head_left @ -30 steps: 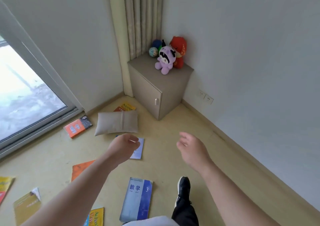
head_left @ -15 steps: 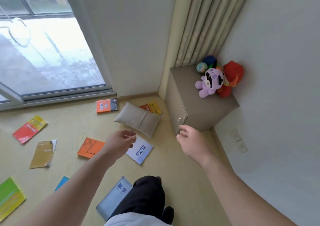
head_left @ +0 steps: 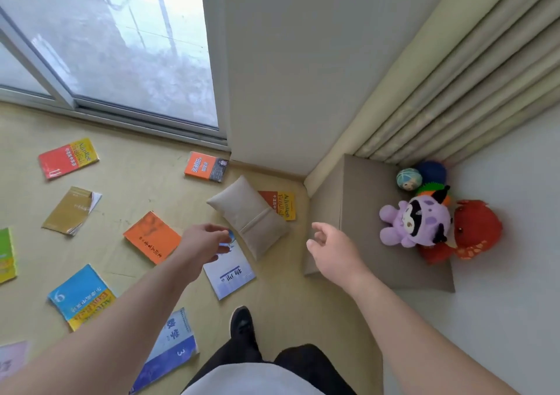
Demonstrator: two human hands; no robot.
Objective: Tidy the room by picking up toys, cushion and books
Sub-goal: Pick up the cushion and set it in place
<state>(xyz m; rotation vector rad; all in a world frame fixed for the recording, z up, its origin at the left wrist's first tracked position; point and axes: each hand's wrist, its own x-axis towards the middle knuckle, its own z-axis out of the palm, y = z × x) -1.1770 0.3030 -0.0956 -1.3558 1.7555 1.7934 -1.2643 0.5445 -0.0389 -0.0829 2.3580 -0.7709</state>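
I am looking down at a pale yellow floor (head_left: 272, 303) filling the lower left of the frame, with a glass sliding door (head_left: 121, 46) taking up the upper left and a beige pleated curtain (head_left: 454, 76) hanging at the upper right. A beige box-shaped cabinet (head_left: 363, 188) is standing in the corner at centre right.

A beige fabric cushion (head_left: 248, 215) is lying on the floor at the centre, just left of the cabinet and overlapping an orange and yellow book (head_left: 283, 205). More books are lying scattered across the left half:
- a pale blue and dark blue book marked 3 (head_left: 172, 349), at the bottom
- a blue and yellow book (head_left: 81, 296)
- a plain orange book (head_left: 151, 237)
- a white and blue book (head_left: 230, 270), touching the cushion's near edge
- an olive book (head_left: 71, 209)
- a red and yellow book (head_left: 68, 158)
- an orange and black book (head_left: 206, 167), by the door

A purple plush toy (head_left: 418, 222) and a red plush toy (head_left: 475, 231) are sitting side by side on the cabinet top.

My left hand (head_left: 206, 243) is reaching out at the centre over the white and blue book's far end, fingers loosely curled and holding nothing. My right hand (head_left: 330, 252) is hanging in front of the cabinet's near corner, fingers relaxed and empty.

A patterned green ball (head_left: 409, 178) and a dark blue ball (head_left: 431, 172) are resting behind the plush toys.
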